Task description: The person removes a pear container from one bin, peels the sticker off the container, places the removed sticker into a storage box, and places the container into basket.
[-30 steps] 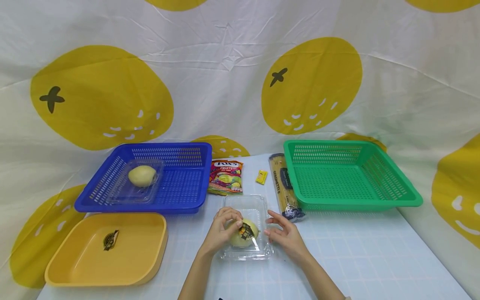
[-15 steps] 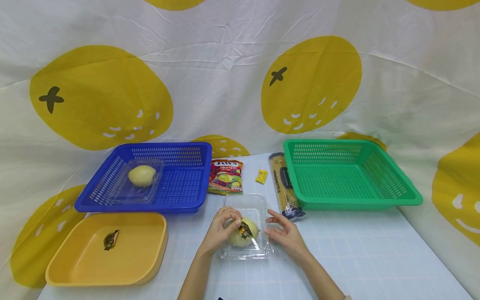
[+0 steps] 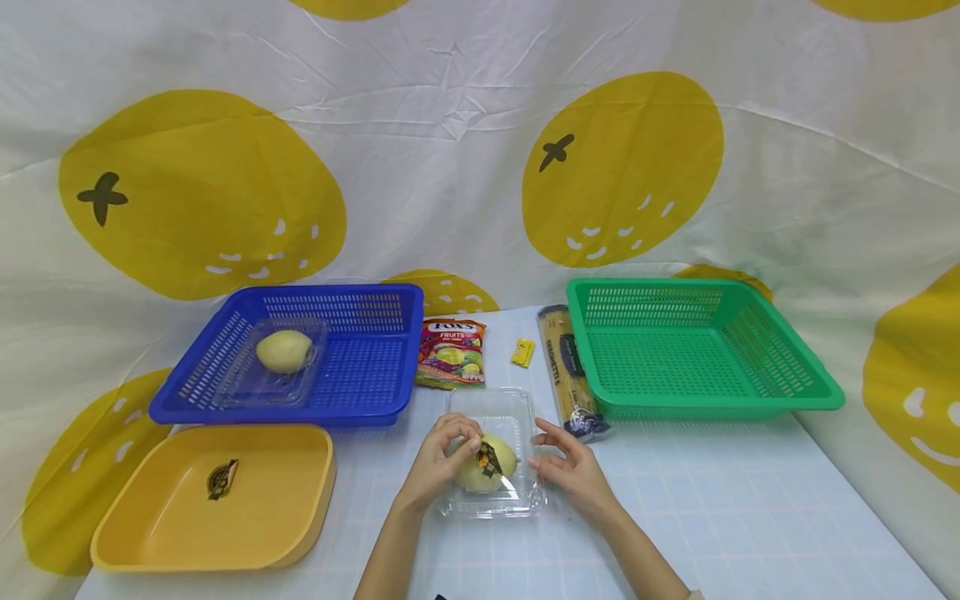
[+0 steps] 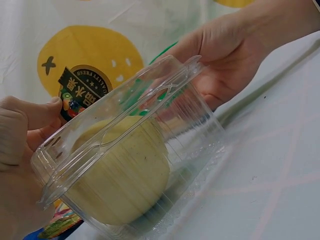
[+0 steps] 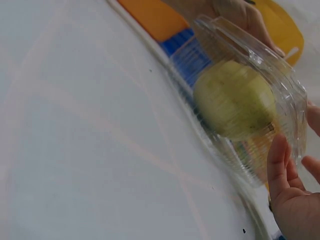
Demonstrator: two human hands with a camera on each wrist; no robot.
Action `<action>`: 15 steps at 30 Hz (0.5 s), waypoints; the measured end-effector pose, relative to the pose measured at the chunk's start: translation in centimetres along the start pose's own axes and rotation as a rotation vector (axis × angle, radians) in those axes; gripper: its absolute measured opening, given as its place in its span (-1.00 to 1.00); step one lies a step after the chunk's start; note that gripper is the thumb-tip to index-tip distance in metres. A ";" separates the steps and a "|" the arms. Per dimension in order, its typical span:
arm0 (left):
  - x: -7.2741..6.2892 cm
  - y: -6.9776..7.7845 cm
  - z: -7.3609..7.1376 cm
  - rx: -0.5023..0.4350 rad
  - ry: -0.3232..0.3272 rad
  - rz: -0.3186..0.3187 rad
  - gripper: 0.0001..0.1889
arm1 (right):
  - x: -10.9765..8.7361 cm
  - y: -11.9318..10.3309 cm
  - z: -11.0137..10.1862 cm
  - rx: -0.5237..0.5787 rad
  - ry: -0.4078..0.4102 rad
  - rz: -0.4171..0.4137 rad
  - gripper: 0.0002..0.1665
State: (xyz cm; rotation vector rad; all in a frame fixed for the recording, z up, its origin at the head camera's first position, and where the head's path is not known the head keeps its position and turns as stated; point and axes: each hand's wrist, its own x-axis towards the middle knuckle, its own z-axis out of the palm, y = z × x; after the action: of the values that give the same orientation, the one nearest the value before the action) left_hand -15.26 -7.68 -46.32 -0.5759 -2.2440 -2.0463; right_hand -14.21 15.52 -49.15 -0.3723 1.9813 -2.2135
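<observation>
On the table before me stands a closed clear plastic clamshell container (image 3: 504, 407) with one pale yellow-green fruit (image 4: 127, 170) inside. My left hand (image 3: 442, 454) is at the lid's left side, thumb and finger pinching the edge of a black printed sticker (image 4: 80, 92). In the left wrist view the sticker stands up over the lid. In the head view it overlaps the fruit. On the other side, my right hand (image 3: 572, 468) has its fingers loosely extended, the fingertips right at the container's wall, as the right wrist view shows.
A blue basket (image 3: 367, 408) holds a similar boxed fruit (image 3: 284, 352). Below it, an orange-yellow tray (image 3: 247, 533) bears a black sticker (image 3: 221, 481). Behind the container lie a candy bag (image 3: 451, 354), a small yellow packet (image 3: 523, 352) and spaghetti (image 3: 566, 367) beside a green basket (image 3: 705, 400).
The sticker in my left fingers has tilted up a little and shifted slightly left. Both hands and the container stay nearly in place.
</observation>
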 end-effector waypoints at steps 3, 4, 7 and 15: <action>0.0 0.0 0.0 -0.002 -0.001 0.005 -0.91 | 0.0 0.0 0.0 0.000 0.002 0.005 -0.21; 0.0 -0.1 0.0 -0.005 -0.001 0.003 -0.91 | 0.0 0.0 0.0 0.000 0.003 0.007 -0.21; 0.0 -0.2 -0.1 -0.009 0.000 -0.006 -0.89 | 0.0 -0.1 0.0 -0.002 0.004 0.010 -0.21; 0.1 -0.2 0.0 -0.027 0.004 -0.040 -0.90 | 0.0 -0.1 0.0 -0.010 0.012 0.019 -0.21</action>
State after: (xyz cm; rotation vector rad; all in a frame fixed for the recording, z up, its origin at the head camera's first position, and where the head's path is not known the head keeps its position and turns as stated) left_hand -15.37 -7.68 -46.45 -0.5325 -2.2476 -2.0971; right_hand -14.21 15.55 -49.01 -0.3409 1.9944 -2.2011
